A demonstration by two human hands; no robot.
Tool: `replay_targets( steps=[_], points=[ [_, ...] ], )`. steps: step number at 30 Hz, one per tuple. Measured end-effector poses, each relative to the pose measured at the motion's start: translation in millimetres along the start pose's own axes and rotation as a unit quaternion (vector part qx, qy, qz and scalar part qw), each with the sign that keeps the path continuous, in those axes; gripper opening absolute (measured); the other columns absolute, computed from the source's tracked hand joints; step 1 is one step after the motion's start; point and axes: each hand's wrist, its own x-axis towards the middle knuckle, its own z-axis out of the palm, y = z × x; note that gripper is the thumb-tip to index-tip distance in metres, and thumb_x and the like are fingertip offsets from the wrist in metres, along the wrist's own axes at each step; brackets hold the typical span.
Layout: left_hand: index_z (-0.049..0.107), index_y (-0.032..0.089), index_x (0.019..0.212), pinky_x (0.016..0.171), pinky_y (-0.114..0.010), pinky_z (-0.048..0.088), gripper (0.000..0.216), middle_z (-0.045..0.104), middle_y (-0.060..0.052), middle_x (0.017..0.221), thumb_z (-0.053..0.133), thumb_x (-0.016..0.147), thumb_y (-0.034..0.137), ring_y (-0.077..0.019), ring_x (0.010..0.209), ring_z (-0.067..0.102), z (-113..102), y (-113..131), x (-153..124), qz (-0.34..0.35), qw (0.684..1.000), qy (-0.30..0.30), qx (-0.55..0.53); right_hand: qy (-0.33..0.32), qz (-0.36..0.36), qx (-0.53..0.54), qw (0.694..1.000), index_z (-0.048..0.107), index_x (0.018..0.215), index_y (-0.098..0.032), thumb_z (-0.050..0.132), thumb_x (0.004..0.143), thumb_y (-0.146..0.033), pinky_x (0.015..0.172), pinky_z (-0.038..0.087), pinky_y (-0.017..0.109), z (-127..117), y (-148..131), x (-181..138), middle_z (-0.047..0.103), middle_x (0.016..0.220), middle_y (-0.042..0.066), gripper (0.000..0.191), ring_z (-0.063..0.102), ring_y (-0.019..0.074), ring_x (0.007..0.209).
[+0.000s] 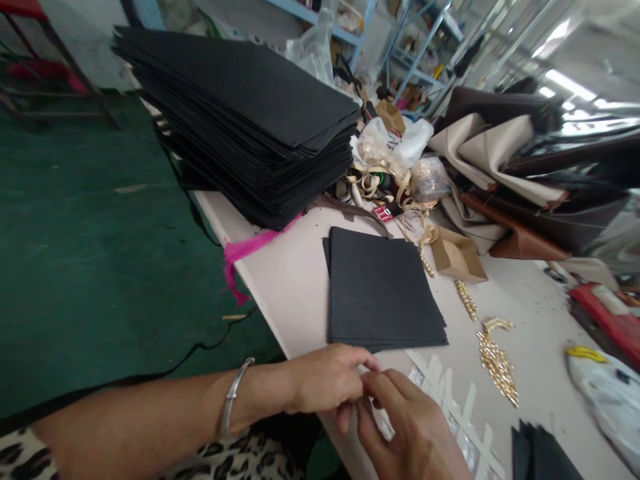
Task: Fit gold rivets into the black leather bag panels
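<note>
My left hand (325, 381), with a silver bangle at its wrist, meets my right hand (407, 427) over the near edge of the table. The fingertips of both are pinched together, and whatever lies between them is hidden or too small to name. Just beyond my fingers lies a short stack of black leather-like sheets (383, 290). Beside my right hand, pale narrow strips (467, 407) are spread on clear plastic.
A tall stack of large black sheets (240, 93) overhangs the table's left edge. Gold chains (497, 360), a small cardboard box (457, 255) and brown and beige leather pieces (500, 147) lie to the right. More black pieces (543, 453) sit at the near right.
</note>
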Motion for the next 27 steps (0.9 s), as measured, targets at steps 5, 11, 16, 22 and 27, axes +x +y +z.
replay_targets(
  steps=[5, 11, 16, 22, 27],
  points=[
    [0.056, 0.019, 0.121, 0.041, -0.017, 0.029, 0.067, 0.068, 0.003, 0.076, 0.045, 0.056, 0.011, -0.0073, 0.042, 0.053, -9.9, 0.1, -6.6, -0.007, 0.999, -0.043, 0.020, -0.073, 0.067, 0.136, 0.986, 0.068, 0.086, -0.024, 0.060, 0.083, -0.009, 0.068, 0.053, 0.019, -17.8, -9.7, 15.6, 0.071, 0.079, -0.003, 0.017, 0.068, 0.0118, 0.071],
    [0.052, 0.016, 0.128, 0.044, -0.019, 0.030, 0.058, 0.067, 0.003, 0.073, 0.047, 0.070, 0.017, -0.0078, 0.046, 0.051, -22.2, 10.3, -17.7, 0.068, 0.996, -0.051, 0.012, 0.001, 0.070, 0.155, 0.985, 0.070, 0.096, -0.023, 0.057, 0.089, -0.017, 0.063, 0.052, 0.017, -12.4, 15.2, 16.8, 0.072, 0.079, -0.002, 0.017, 0.068, 0.0110, 0.067],
    [0.050, 0.013, 0.131, 0.047, -0.021, 0.032, 0.058, 0.063, -0.006, 0.104, 0.060, 0.078, 0.034, -0.0050, 0.052, 0.043, -30.7, 22.9, -36.0, 0.145, 0.964, 0.222, -0.033, 0.171, 0.162, 0.026, 0.971, 0.071, 0.105, -0.021, 0.056, 0.092, -0.028, 0.068, 0.053, 0.022, 3.4, 55.3, 47.5, 0.075, 0.087, 0.003, 0.021, 0.070, 0.0150, 0.073],
    [0.046, 0.013, 0.137, 0.046, -0.023, 0.028, 0.065, 0.053, -0.015, 0.135, 0.063, 0.077, 0.033, -0.0007, 0.048, 0.038, -46.5, 21.8, -43.5, 0.144, 0.913, 0.376, -0.061, 0.147, 0.161, -0.063, 0.974, 0.071, 0.099, -0.017, 0.045, 0.093, -0.030, 0.080, 0.050, 0.034, 19.4, 78.1, 87.1, 0.073, 0.089, 0.007, 0.029, 0.067, 0.0228, 0.083],
    [0.051, 0.013, 0.134, 0.047, -0.022, 0.033, 0.061, 0.065, -0.010, 0.114, 0.066, 0.080, 0.037, -0.0047, 0.051, 0.046, -51.6, 12.6, -37.9, 0.131, 0.937, 0.320, -0.037, 0.099, 0.189, 0.063, 0.975, 0.070, 0.095, -0.022, 0.050, 0.093, -0.035, 0.075, 0.048, 0.027, 27.9, 60.3, 52.4, 0.071, 0.087, 0.003, 0.024, 0.066, 0.0179, 0.079]
  ],
)
